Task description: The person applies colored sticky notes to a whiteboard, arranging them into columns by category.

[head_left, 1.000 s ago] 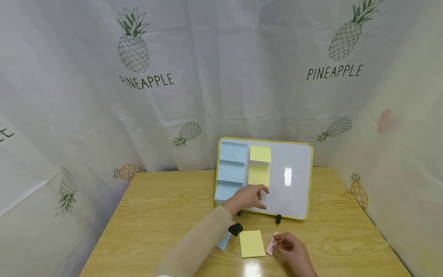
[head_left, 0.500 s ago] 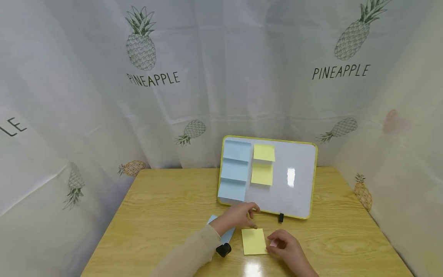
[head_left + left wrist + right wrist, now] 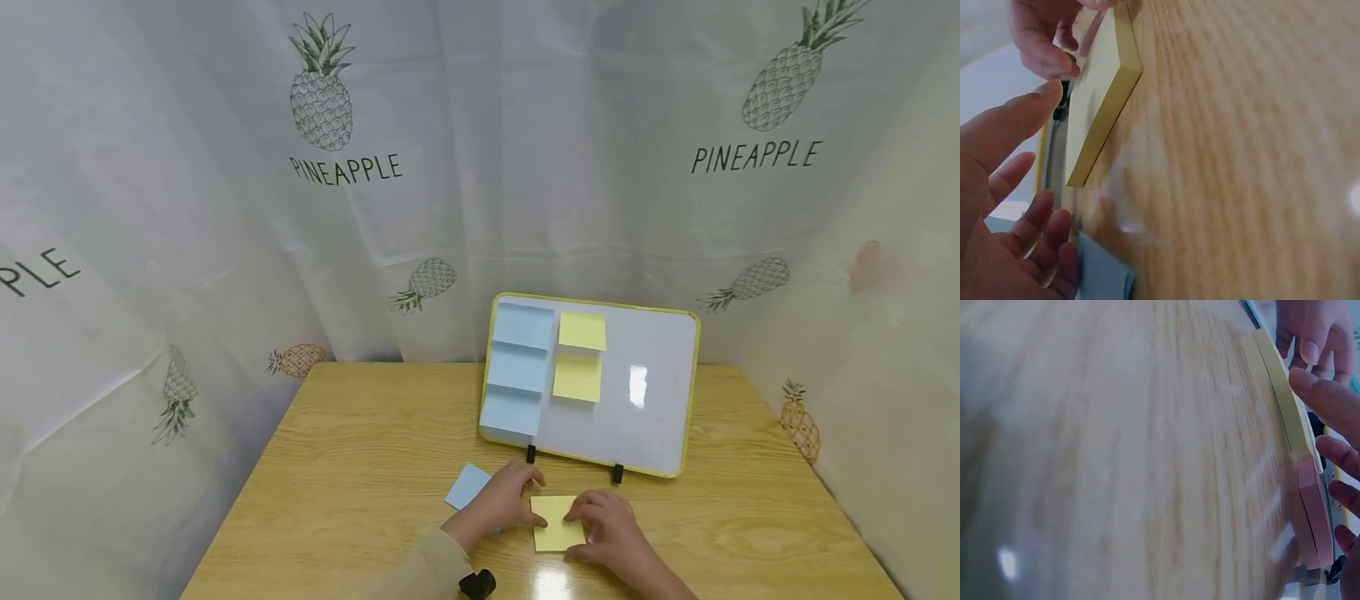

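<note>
A yellow sticky note pad lies on the table between my hands. My left hand is at its left edge, thumb and fingers apart, above a blue sticky note pad that it partly covers. My right hand reaches over the yellow pad's right side, its fingers loosely bent and spread. Beneath the right hand, a pink sticky note pad lies against the end of the yellow pad in the right wrist view; the hand mostly hides it in the head view. Neither hand holds anything.
Behind the pads a yellow-framed whiteboard leans on small black feet. It bears a column of three blue notes and two yellow notes. A pineapple-print curtain encloses the wooden table.
My left hand has come down from the whiteboard to the yellow pad's left side. The right hand has shifted left from the pink pad over the yellow pad.
</note>
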A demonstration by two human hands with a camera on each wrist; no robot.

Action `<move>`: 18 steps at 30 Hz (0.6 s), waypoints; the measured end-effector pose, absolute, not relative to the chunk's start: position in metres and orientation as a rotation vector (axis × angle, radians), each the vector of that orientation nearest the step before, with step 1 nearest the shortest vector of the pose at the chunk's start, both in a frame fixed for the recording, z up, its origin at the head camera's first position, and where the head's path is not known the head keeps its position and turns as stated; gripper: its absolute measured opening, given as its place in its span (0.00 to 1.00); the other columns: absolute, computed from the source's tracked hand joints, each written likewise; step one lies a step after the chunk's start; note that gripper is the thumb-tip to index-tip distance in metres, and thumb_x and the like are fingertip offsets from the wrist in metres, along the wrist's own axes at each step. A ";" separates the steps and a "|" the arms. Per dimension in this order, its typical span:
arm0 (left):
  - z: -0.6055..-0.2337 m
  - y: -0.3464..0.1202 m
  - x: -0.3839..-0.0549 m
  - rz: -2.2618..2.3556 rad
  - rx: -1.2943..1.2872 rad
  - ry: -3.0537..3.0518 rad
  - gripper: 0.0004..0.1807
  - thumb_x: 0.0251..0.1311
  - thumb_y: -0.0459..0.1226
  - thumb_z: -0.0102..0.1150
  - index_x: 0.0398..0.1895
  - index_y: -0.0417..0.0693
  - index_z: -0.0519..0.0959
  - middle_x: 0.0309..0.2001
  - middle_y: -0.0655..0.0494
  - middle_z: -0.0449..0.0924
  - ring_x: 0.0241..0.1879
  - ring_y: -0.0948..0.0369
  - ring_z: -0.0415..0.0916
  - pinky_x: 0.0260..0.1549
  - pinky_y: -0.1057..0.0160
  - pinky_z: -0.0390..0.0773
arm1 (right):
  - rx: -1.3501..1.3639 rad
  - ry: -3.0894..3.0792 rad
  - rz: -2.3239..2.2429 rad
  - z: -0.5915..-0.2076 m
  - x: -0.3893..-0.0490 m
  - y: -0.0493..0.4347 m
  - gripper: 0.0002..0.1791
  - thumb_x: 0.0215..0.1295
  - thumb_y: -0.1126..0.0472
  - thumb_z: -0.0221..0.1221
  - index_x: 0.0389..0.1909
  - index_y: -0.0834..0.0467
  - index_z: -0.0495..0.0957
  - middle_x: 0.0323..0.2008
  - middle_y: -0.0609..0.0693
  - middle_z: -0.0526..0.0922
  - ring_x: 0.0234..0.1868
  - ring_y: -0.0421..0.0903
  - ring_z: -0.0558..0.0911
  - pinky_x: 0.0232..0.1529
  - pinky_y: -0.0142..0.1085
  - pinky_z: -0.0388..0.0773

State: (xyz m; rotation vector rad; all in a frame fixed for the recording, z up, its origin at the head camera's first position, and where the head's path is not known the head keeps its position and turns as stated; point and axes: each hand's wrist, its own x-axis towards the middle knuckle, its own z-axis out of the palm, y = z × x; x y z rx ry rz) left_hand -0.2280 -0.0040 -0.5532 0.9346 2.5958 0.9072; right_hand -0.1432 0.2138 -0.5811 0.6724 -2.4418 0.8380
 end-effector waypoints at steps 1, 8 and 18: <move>-0.556 -0.006 -0.227 0.918 0.934 2.595 0.29 0.41 0.48 0.80 0.47 0.57 0.77 0.44 0.64 0.71 0.43 0.67 0.70 0.41 0.66 0.73 | 0.678 -2.452 0.822 -0.581 -0.144 0.213 0.24 0.27 0.46 0.79 0.31 0.42 0.83 0.38 0.37 0.78 0.40 0.38 0.71 0.41 0.49 0.63; -0.570 -0.012 -0.226 0.959 0.957 2.499 0.37 0.40 0.50 0.80 0.56 0.57 0.74 0.51 0.65 0.69 0.44 0.68 0.68 0.44 0.65 0.72 | 0.672 -2.525 0.863 -0.580 -0.147 0.212 0.22 0.29 0.43 0.78 0.30 0.41 0.84 0.38 0.35 0.77 0.39 0.37 0.69 0.41 0.51 0.60; -0.569 -0.019 -0.226 0.839 1.106 2.468 0.42 0.40 0.55 0.79 0.60 0.59 0.70 0.55 0.68 0.67 0.53 0.67 0.63 0.53 0.62 0.66 | 0.685 -2.531 0.869 -0.581 -0.148 0.214 0.21 0.33 0.41 0.76 0.32 0.42 0.84 0.38 0.34 0.77 0.40 0.36 0.69 0.40 0.45 0.59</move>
